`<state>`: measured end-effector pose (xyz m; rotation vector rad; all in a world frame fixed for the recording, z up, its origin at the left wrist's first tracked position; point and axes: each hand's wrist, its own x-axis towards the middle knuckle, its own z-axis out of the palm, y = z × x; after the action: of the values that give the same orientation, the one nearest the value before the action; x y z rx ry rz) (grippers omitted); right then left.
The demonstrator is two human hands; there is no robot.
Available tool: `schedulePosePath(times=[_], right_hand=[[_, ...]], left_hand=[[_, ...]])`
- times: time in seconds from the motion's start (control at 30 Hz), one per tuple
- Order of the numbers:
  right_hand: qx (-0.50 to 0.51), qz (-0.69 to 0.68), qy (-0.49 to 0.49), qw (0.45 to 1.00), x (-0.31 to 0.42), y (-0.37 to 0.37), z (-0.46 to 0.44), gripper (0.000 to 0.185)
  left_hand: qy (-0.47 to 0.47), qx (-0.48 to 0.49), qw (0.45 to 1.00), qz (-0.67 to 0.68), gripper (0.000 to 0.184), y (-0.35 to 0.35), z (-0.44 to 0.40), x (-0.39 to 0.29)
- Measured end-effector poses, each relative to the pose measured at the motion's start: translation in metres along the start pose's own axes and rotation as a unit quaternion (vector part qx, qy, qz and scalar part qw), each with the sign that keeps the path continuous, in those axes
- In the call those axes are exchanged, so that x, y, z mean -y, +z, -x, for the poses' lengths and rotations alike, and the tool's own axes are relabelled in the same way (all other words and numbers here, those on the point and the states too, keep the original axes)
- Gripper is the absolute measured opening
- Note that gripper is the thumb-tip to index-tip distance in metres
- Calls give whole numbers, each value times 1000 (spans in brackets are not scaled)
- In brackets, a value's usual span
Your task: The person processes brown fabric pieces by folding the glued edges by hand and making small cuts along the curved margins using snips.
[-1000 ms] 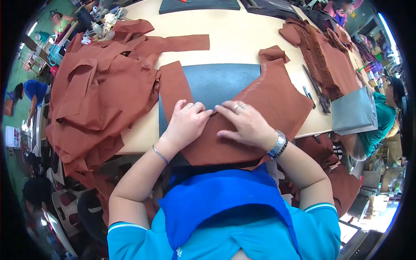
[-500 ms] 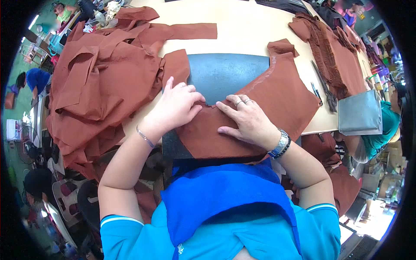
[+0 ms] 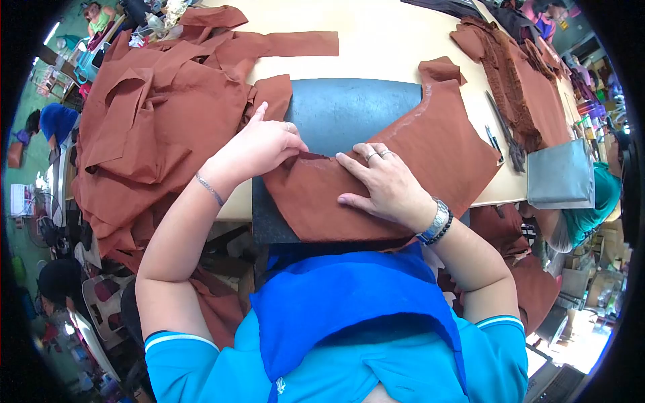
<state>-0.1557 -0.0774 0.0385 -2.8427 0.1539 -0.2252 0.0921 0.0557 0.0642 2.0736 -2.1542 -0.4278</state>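
A rust-brown piece of leather-like material [image 3: 437, 148] lies over a dark, smooth board [image 3: 356, 111] in front of me. Along its curved upper edge runs a pale, shiny line. My left hand [image 3: 274, 142] pinches that edge near its left end, thumb and fingers together, and the material bunches slightly beneath it. Resting on the piece a little to the right, my right hand [image 3: 386, 183] is spread, its index fingertip at the edge and its thumb stretched out on the surface.
A large heap of rust-brown material [image 3: 154, 127] fills the table's left side. Scissors [image 3: 507, 134] and a small slim tool [image 3: 494, 142] lie at the right, beside more brown pieces [image 3: 510, 80] and a grey flat block [image 3: 559, 176]. Other people sit around the room.
My left hand has moved left along the edge, its fingers now closed lower on the material, and the edge there is folded. My right hand has stayed nearly in place.
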Motion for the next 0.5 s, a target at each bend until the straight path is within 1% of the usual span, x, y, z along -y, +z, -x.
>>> schedulePosePath(times=[0.07, 0.27, 0.37, 0.5], right_hand=[[7, 3, 4, 1000, 2, -2, -2, 67], [42, 20, 14, 999, 8, -6, -7, 69], [57, 27, 16, 998, 8, -5, -10, 70], [67, 29, 13, 997, 10, -6, -15, 71]], left_hand=[[17, -26, 999, -42, 13, 6, 4, 2], [63, -111, 986, -105, 16, 24, 15, 8], [75, -163, 977, -112, 16, 31, 17, 9], [70, -164, 978, -113, 15, 32, 18, 11]])
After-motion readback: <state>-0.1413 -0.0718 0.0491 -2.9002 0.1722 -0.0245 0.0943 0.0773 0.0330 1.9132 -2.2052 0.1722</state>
